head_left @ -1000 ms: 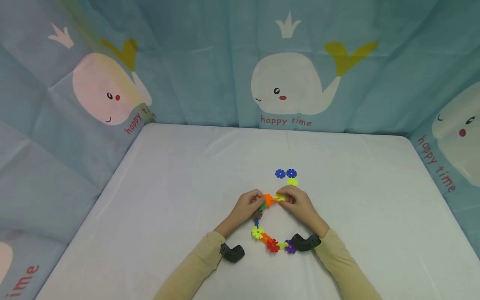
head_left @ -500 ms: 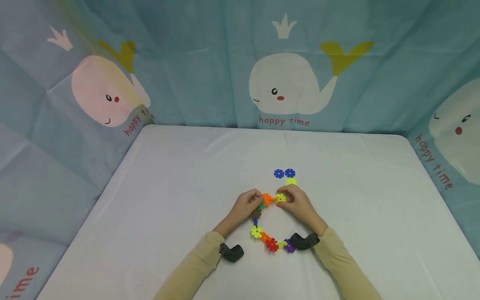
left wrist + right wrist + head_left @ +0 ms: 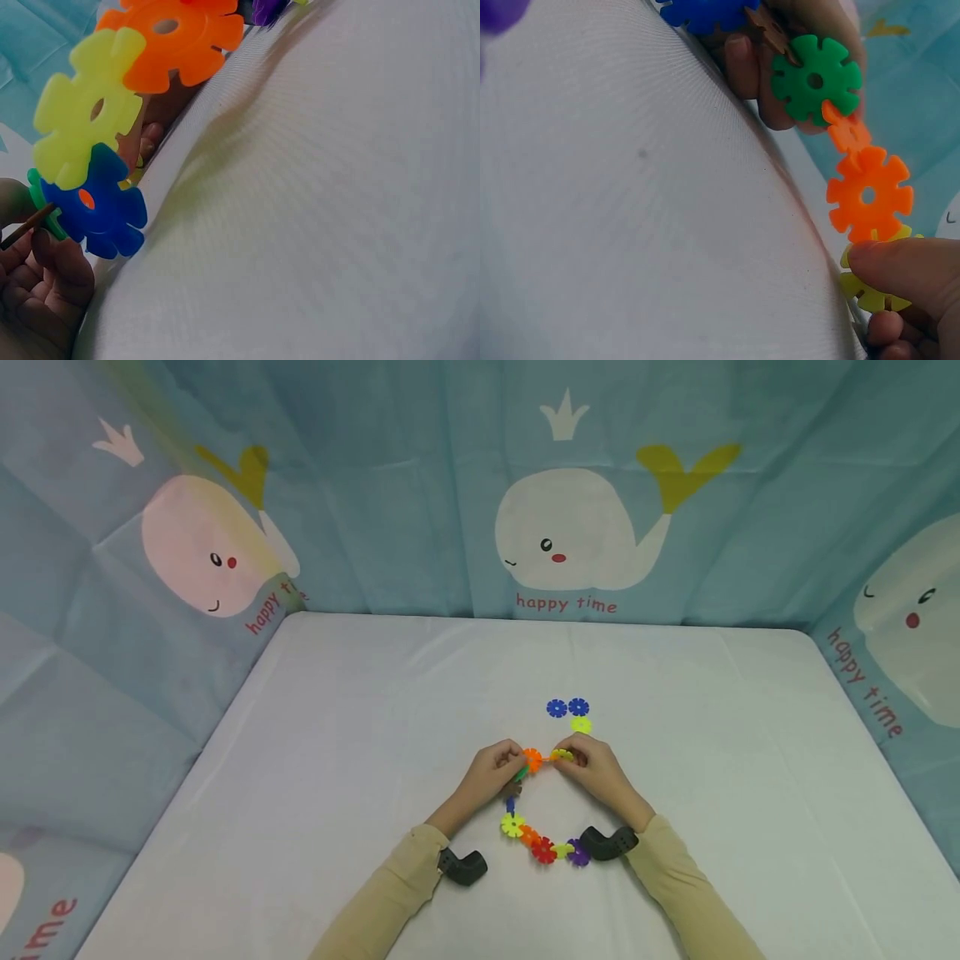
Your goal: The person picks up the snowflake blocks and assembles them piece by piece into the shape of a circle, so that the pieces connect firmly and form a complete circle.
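A curved chain of slotted snowflake discs runs between and below the hands. My left hand grips it near the green disc, beside the brown disc. My right hand pinches a yellow disc at the upper end, thumb across its face. This disc meets an orange disc, linked to another orange disc and on to the green one. Past the brown disc come a blue disc, a yellow disc and an orange disc. Lower down, a red disc leads to a purple disc.
Two loose blue discs, the left blue disc and the right blue disc, lie beyond the hands. A loose yellow disc is just in front of them. The white table ends at a whale-printed cloth.
The yellow disc in my right hand turned to face the head camera more, then tilted flatter. My right fingers shifted slightly on it. My left hand keeps its grip nearly still.
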`<state>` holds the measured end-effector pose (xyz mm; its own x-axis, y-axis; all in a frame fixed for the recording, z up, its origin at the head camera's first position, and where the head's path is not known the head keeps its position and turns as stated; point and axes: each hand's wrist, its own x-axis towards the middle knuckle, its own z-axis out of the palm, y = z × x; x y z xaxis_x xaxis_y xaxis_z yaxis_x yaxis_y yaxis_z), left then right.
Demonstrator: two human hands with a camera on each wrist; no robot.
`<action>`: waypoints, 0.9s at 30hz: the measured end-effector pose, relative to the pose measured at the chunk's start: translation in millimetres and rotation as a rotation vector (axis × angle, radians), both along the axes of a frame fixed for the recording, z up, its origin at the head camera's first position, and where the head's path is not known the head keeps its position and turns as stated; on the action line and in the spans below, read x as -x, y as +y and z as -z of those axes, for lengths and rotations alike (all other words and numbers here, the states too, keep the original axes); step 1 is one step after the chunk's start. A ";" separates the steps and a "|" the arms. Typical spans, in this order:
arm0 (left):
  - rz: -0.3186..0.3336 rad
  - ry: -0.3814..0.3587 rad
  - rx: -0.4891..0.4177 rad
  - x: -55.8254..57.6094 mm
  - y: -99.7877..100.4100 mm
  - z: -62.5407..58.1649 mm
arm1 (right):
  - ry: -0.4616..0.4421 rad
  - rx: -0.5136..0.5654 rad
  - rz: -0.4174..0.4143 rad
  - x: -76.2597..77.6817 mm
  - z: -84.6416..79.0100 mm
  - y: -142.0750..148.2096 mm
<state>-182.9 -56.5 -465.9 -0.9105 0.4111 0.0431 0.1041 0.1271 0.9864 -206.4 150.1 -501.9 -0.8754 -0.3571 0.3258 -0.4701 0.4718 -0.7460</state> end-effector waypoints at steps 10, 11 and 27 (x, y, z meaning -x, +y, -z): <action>-0.015 0.012 0.041 -5.9 -2.8 -7.7 | 0.009 -0.004 -0.031 0.3 -4.7 -2.5; -0.013 0.010 0.050 -7.1 -2.2 -9.8 | 0.004 -0.010 -0.035 -0.6 -6.5 -1.5; 0.036 -0.021 0.070 -32.8 7.5 -43.7 | -0.094 0.153 -0.016 -41.8 -47.3 12.7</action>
